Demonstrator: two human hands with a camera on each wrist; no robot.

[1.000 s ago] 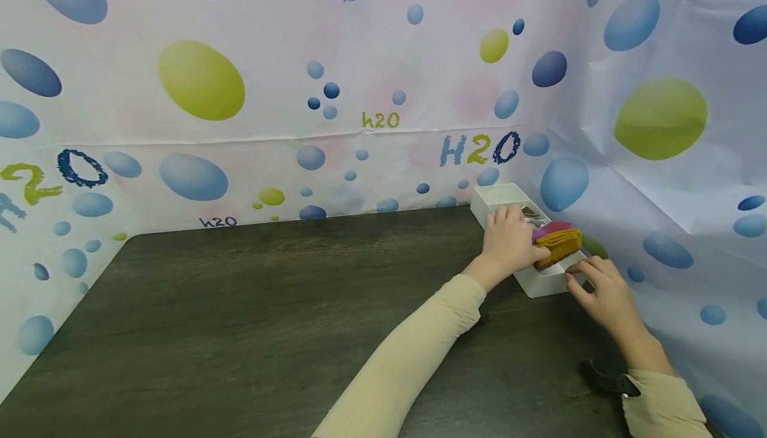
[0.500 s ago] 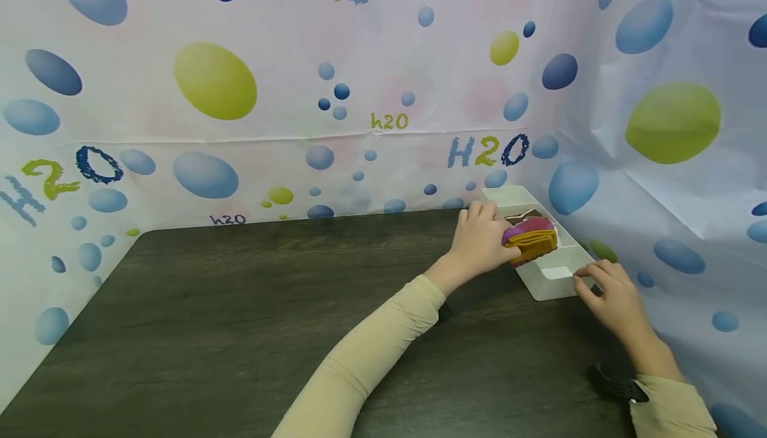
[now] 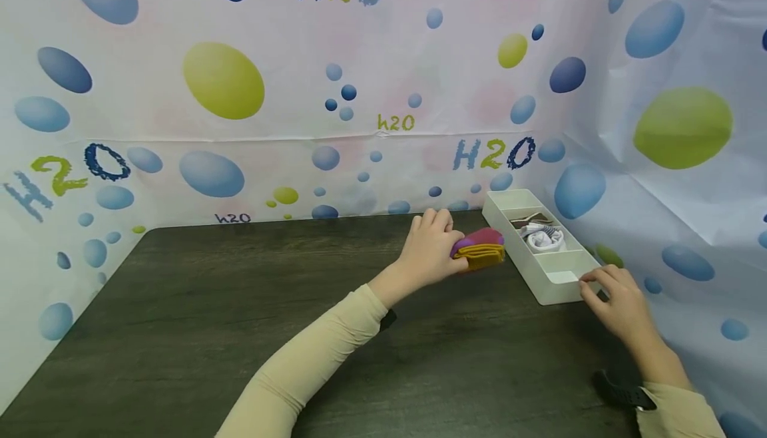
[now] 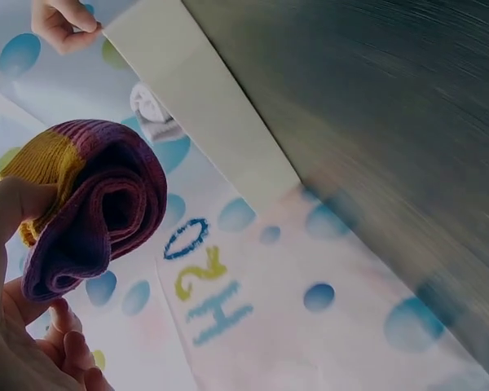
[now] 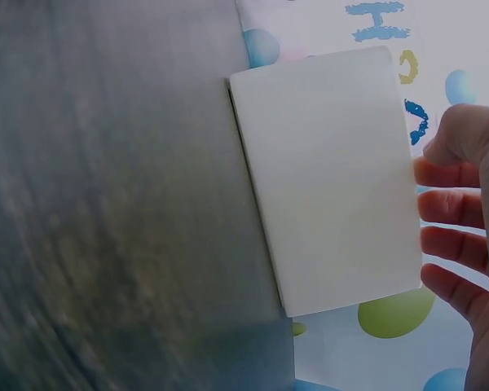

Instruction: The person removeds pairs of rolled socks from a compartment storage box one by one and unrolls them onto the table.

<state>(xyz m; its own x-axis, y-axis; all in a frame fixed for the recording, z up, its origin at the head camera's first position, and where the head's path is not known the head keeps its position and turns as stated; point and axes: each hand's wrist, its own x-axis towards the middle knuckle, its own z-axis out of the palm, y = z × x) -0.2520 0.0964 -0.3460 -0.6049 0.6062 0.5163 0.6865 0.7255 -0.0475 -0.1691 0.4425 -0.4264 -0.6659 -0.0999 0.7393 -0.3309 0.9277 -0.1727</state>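
My left hand (image 3: 424,250) grips a rolled pair of ribbed socks (image 3: 482,249) with mustard yellow, purple and dark pink parts. It holds the roll over the table, left of a long white divided box (image 3: 530,273). In the left wrist view the socks' spiral end (image 4: 118,204) faces the camera, with the thumb pressed against the yellow part. At the near end of the box, my right hand (image 3: 620,301) pinches the rim with thumb and fingers; the right wrist view has the fingertips (image 5: 440,206) along the rim of the end wall (image 5: 330,183).
A white rolled sock bundle (image 3: 545,241) and a brown folded item (image 3: 530,219) lie in the box's middle compartment. The dark wooden table (image 3: 240,331) extends left. A patterned sheet (image 3: 419,58) hangs behind and along the right side, close to the box.
My left hand has lifted the yellow and purple socks out of the box and carried them left. The right hand stays at the near rim. The head view has shifted slightly.
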